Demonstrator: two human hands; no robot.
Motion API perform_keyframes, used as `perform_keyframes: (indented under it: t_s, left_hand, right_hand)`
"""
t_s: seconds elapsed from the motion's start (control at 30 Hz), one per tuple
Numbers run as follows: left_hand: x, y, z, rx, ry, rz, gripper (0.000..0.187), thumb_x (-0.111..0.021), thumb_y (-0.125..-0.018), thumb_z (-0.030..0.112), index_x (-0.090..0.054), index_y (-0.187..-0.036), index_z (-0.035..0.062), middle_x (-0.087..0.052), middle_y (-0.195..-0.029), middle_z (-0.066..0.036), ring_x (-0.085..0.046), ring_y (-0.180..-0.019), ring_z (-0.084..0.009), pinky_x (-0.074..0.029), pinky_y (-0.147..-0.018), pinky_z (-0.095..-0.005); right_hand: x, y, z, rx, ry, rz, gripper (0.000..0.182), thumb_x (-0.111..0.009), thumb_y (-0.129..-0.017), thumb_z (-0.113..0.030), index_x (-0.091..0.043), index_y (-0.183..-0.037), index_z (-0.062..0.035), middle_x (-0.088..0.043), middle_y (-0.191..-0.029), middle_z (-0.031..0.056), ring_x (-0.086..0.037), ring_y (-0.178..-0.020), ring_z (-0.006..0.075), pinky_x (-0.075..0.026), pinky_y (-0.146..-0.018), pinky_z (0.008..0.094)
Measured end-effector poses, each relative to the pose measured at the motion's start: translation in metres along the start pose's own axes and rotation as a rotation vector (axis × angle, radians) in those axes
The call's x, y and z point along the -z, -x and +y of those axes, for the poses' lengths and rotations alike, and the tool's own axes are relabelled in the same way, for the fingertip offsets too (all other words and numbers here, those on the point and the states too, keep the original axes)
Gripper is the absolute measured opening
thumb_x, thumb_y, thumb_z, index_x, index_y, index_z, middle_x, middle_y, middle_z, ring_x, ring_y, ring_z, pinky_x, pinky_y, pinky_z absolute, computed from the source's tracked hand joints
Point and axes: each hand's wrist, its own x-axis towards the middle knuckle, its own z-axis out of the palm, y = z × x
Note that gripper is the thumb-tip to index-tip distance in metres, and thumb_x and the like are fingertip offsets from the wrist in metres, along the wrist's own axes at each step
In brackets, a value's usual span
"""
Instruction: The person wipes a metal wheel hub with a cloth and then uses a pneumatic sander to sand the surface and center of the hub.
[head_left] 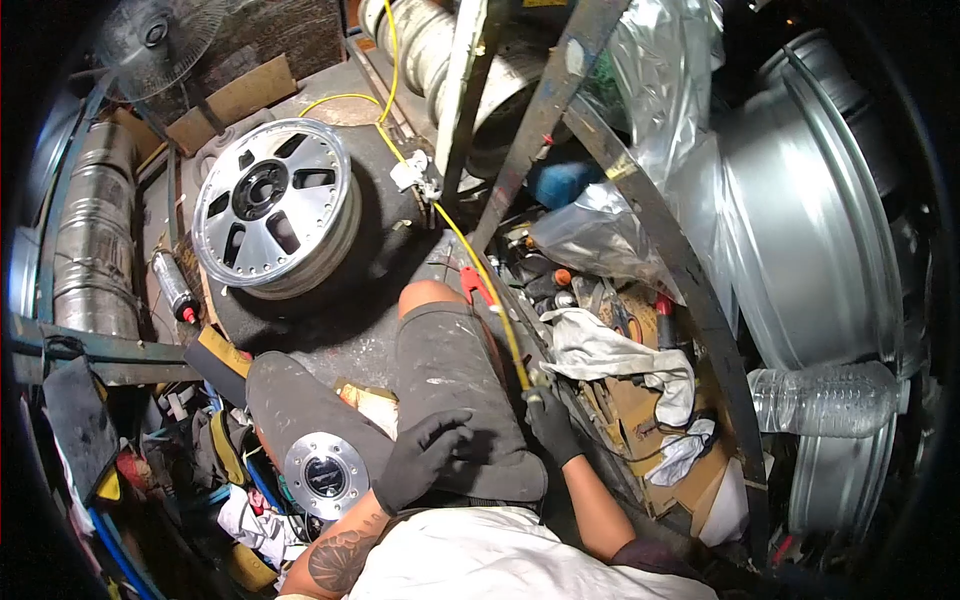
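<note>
Gripping the lower end of the yellow hose [520,365] in the closed fingers of the right hand [550,425], right of lower centre; loosely open, with nothing visible between the fingers, at the left hand [415,465], lower centre, just beside the round cap [327,477] on the thigh [310,415]; at upper left, the spoked wheel [300,208], face up on a dark support [385,175]. Likely light and flexible as hose, best held near the end; probably light, stiff and slick as cap, best lifted by the edge; likely heavy and rigid as wheel, best taken two-handed by opposite rims. In count: one held hose, one cap, one spoked wheel, two gloved hands.
</note>
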Motion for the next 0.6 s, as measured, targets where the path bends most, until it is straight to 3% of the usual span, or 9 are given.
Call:
perform_keyframes:
  t_s: [0.07,0.13,0.2,0.27,0.33,0.37,0.43,0.47,0.6]
  left_hand:
    - [-0.006,-0.011,-0.017,-0.142,-0.071,-0.026,0.053,-0.063,-0.102,0.009,-0.045,-0.150,-0.0009,-0.061,-0.130,-0.007,-0.061,-0.113,-0.0155,-0.051,-0.099,-0.0313]
    - [-0.032,-0.018,-0.015,-0.365,-0.255,-0.005,0.065,-0.072,-0.096,0.008,-0.041,-0.153,0.0006,-0.060,-0.133,-0.009,-0.060,-0.115,-0.0206,-0.047,-0.108,-0.0364]
    - [-0.038,-0.022,-0.019,-0.283,-0.179,-0.169,0.079,-0.076,-0.091,0.007,-0.032,-0.157,0.0009,-0.058,-0.136,-0.012,-0.058,-0.124,-0.0250,-0.041,-0.114,-0.0393]
    - [-0.043,-0.023,-0.003,-0.205,-0.063,-0.212,0.069,-0.069,-0.095,0.007,-0.033,-0.153,0.0020,-0.059,-0.126,-0.011,-0.060,-0.113,-0.0234,-0.048,-0.101,-0.0372]
    - [-0.047,-0.017,0.016,-0.093,0.092,-0.162,0.057,-0.062,-0.099,0.008,-0.036,-0.149,0.0042,-0.058,-0.113,-0.008,-0.061,-0.095,-0.0201,-0.053,-0.084,-0.0350]
    - [-0.037,-0.007,0.019,-0.004,0.125,-0.146,0.053,-0.059,-0.100,0.008,-0.037,-0.148,0.0051,-0.057,-0.108,-0.006,-0.060,-0.089,-0.0186,-0.053,-0.077,-0.0338]
    - [-0.017,0.003,0.008,-0.036,0.091,-0.150,0.046,-0.052,-0.107,0.023,-0.035,-0.148,0.0111,-0.052,-0.097,-0.004,-0.051,-0.069,-0.0137,-0.048,-0.060,-0.0307]
    - [-0.011,0.002,-0.001,-0.037,0.151,-0.086,0.045,-0.049,-0.109,0.029,-0.035,-0.148,0.0128,-0.051,-0.096,-0.004,-0.050,-0.067,-0.0131,-0.047,-0.059,-0.0297]
    - [-0.011,0.009,0.002,-0.099,0.298,0.121,0.046,-0.038,-0.111,0.054,-0.038,-0.144,0.0208,-0.047,-0.089,-0.002,-0.040,-0.059,-0.0109,-0.040,-0.054,-0.0264]
  right_hand:
    - [0.001,0.022,-0.083,-0.014,-0.477,0.016,0.030,-0.054,-0.107,-0.034,-0.064,-0.116,-0.0066,-0.060,-0.085,0.0009,-0.054,-0.076,0.0081,-0.048,-0.071,0.0262]
    - [-0.009,0.034,-0.135,0.402,-0.441,0.104,0.035,-0.052,-0.108,-0.034,-0.063,-0.121,-0.0038,-0.064,-0.097,0.0023,-0.060,-0.088,0.0110,-0.050,-0.081,0.0287]
    - [-0.013,0.060,-0.178,0.181,-0.682,-0.194,0.036,-0.056,-0.107,-0.037,-0.065,-0.119,-0.0045,-0.068,-0.105,0.0066,-0.065,-0.096,0.0170,-0.052,-0.084,0.0321]
    - [0.001,0.054,-0.197,0.807,0.061,0.054,0.033,-0.059,-0.105,-0.035,-0.068,-0.112,-0.0041,-0.069,-0.106,0.0097,-0.067,-0.098,0.0267,-0.052,-0.087,0.0372]
    - [0.042,0.020,-0.177,0.884,0.313,0.354,0.033,-0.062,-0.103,-0.035,-0.070,-0.106,-0.0037,-0.069,-0.108,0.0148,-0.066,-0.100,0.0347,-0.051,-0.093,0.0424]
    - [0.064,0.007,-0.175,0.653,0.228,0.569,0.032,-0.064,-0.101,-0.034,-0.069,-0.114,-0.0052,-0.069,-0.109,0.0188,-0.066,-0.103,0.0390,-0.049,-0.098,0.0466]
    - [0.143,-0.039,-0.119,0.407,0.906,0.901,0.050,-0.068,-0.096,-0.033,-0.059,-0.138,-0.0094,-0.064,-0.131,0.0223,-0.061,-0.120,0.0403,-0.048,-0.102,0.0500]
    - [0.176,-0.060,-0.083,0.092,0.987,0.855,0.061,-0.072,-0.091,-0.036,-0.055,-0.143,-0.0098,-0.062,-0.136,0.0217,-0.061,-0.123,0.0407,-0.049,-0.101,0.0506]
    - [0.221,-0.079,-0.060,0.225,1.217,0.806,0.053,-0.072,-0.086,-0.037,-0.061,-0.129,-0.0076,-0.068,-0.121,0.0237,-0.067,-0.108,0.0436,-0.053,-0.092,0.0531]
